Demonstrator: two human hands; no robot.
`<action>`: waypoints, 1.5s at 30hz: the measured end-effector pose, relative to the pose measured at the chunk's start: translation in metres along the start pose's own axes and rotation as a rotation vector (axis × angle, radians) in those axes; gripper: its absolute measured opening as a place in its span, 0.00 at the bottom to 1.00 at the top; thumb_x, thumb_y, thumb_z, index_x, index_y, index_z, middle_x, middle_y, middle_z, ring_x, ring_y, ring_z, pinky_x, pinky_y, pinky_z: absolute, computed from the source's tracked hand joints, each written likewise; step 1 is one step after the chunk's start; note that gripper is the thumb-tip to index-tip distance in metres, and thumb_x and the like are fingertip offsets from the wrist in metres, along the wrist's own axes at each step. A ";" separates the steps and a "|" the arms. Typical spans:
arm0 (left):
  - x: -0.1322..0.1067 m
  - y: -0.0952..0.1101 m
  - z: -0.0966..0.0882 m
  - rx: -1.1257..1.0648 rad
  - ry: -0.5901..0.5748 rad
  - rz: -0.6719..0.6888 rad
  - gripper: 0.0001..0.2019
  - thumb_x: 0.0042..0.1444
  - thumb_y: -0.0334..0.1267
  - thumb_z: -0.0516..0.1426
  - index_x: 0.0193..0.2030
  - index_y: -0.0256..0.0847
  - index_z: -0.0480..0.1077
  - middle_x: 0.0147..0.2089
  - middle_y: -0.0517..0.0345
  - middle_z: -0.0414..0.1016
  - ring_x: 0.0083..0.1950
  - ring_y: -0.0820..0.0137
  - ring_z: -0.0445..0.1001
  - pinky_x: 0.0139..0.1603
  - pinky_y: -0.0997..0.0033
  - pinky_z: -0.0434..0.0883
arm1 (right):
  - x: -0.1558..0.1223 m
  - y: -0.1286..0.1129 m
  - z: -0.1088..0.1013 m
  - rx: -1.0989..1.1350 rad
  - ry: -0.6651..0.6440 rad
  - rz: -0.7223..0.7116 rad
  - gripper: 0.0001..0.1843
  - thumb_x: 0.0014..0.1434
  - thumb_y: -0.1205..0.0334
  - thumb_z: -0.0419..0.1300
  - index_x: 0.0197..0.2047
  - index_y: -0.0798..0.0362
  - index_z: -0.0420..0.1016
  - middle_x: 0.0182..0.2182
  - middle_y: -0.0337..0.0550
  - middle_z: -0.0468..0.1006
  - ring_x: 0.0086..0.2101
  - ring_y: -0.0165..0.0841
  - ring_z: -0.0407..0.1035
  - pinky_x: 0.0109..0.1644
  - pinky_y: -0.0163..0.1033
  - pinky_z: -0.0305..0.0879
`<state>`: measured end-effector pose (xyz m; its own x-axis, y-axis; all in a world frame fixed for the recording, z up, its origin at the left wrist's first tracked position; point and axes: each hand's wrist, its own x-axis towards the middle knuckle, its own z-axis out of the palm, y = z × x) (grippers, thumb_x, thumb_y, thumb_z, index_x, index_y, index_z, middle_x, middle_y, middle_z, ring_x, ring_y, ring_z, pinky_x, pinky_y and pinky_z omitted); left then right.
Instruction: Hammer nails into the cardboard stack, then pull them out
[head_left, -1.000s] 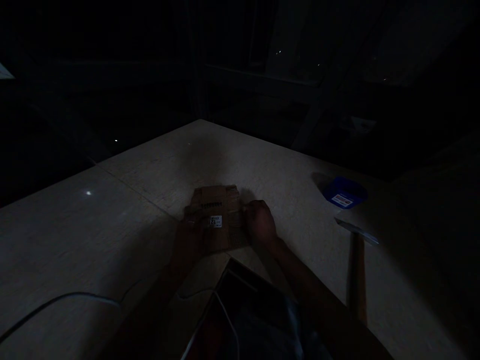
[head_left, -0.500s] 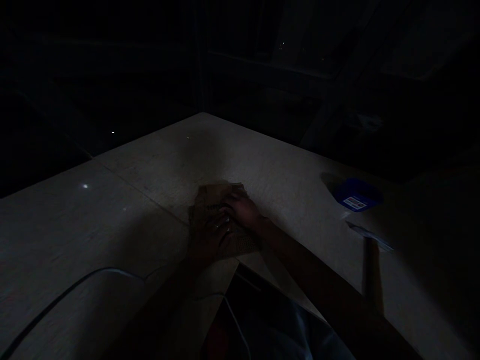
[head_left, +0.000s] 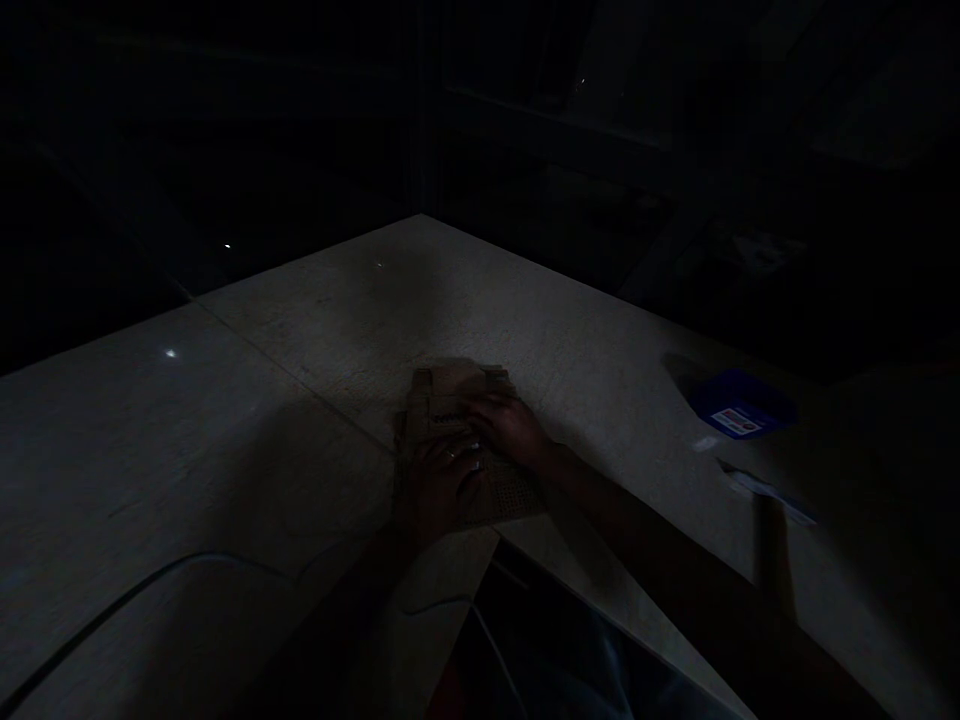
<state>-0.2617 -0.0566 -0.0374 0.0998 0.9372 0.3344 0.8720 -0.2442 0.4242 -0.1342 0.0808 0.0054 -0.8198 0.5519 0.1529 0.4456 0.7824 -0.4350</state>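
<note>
The light is very dim. A flat brown piece [head_left: 514, 487] with rows of small dark marks or holes lies on the pale table, its outline stepped at the far edge. Over its left part rests my left hand [head_left: 439, 485], fingers bent, a ring on one finger. My right hand [head_left: 510, 425] lies on the far right part, fingers close together and curled down. The two hands nearly touch at the fingertips. A small shiny spot [head_left: 475, 464] shows by my left fingers; what it is I cannot tell. Whatever sits under the fingers is hidden.
To the right stands a blue container [head_left: 742, 403] with a white label. In front of it lies a hammer [head_left: 772, 545] with a wooden handle, partly behind my right forearm. A thin cable [head_left: 161, 570] curves across the left of the table [head_left: 315, 320]. The table's far corner ends in darkness.
The whole view has shifted slightly, so the table things appear farther right. Both hands stay on the brown piece, with little visible movement of the fingers.
</note>
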 end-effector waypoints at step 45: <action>0.003 0.021 -0.007 0.181 0.104 -0.089 0.15 0.63 0.38 0.55 0.55 0.42 0.73 0.60 0.47 0.73 0.59 0.52 0.68 0.55 0.47 0.66 | -0.001 0.003 -0.003 -0.015 -0.119 -0.046 0.32 0.67 0.66 0.53 0.72 0.46 0.53 0.53 0.47 0.80 0.48 0.38 0.77 0.52 0.43 0.74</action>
<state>-0.2463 -0.0608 -0.0219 -0.0232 0.9199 0.3916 0.9479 -0.1043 0.3011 -0.1311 0.0837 0.0068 -0.8758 0.4781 0.0658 0.4113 0.8108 -0.4165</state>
